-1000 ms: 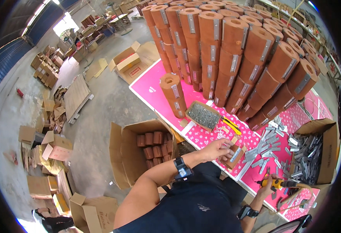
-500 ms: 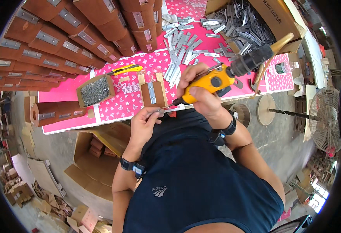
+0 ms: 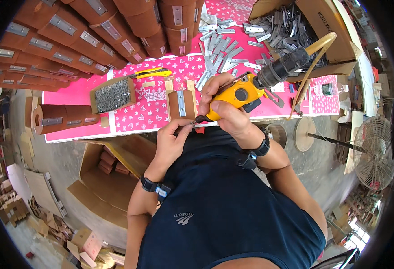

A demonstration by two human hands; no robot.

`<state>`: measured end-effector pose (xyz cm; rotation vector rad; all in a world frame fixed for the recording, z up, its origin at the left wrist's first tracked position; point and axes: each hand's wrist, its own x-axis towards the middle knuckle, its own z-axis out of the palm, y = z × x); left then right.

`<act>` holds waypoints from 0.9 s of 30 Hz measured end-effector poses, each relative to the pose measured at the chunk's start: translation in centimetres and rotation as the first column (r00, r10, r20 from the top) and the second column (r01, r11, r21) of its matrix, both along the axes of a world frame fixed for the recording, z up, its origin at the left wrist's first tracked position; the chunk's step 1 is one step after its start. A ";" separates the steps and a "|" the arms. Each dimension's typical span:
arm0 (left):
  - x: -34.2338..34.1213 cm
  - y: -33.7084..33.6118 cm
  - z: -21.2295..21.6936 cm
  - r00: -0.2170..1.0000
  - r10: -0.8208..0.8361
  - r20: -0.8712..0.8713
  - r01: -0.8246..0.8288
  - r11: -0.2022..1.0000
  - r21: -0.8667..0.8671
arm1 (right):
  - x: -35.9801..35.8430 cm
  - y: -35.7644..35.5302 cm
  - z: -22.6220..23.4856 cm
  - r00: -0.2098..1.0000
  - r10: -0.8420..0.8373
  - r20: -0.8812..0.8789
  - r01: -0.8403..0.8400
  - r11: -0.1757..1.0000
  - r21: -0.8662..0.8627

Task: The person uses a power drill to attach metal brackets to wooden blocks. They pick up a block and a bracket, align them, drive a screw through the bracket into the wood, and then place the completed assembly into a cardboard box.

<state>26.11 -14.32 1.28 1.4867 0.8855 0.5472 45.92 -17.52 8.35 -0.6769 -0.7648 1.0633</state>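
Yellow power tool [image 3: 226, 101] gripped in the right hand [image 3: 236, 120], aimed left over the near edge of the table [image 3: 145, 117].
Left hand [image 3: 170, 141] closed, thumb and fingers drawn together at the tool's tip, anything between them too small to tell. Just beyond, on the table, brown block [image 3: 173, 107] topped with a metal strip [image 3: 181, 103]; farther out, box of small metal pieces [image 3: 111, 96], yellow knife [image 3: 154, 73], loose metal strips [image 3: 221, 54], stacked brown cylinders [image 3: 138, 18].
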 end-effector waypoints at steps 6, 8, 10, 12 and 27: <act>-0.3 -0.3 0.1 1.000 0.024 0.009 -0.025 0.996 0.090 | -0.2 0.1 0.0 1.000 0.008 -0.003 -0.009 1.000 -0.012; -0.4 -0.3 0.2 1.000 0.027 0.010 -0.028 0.995 0.095 | -0.4 0.0 0.2 0.999 0.000 -0.034 -0.001 1.000 -0.024; -0.5 -0.3 0.3 1.000 0.027 0.009 -0.028 0.995 0.101 | -0.4 0.0 0.2 0.999 -0.004 -0.042 0.003 1.000 -0.019; -0.6 -0.4 0.4 1.000 0.004 -0.025 -0.002 0.998 0.058 | -0.4 0.0 0.2 0.999 -0.010 -0.051 0.009 1.000 -0.013; -0.5 -0.6 0.6 0.999 0.004 -0.045 0.001 0.993 0.119 | -0.4 -0.2 0.1 0.993 -0.025 -0.112 0.022 0.999 -0.024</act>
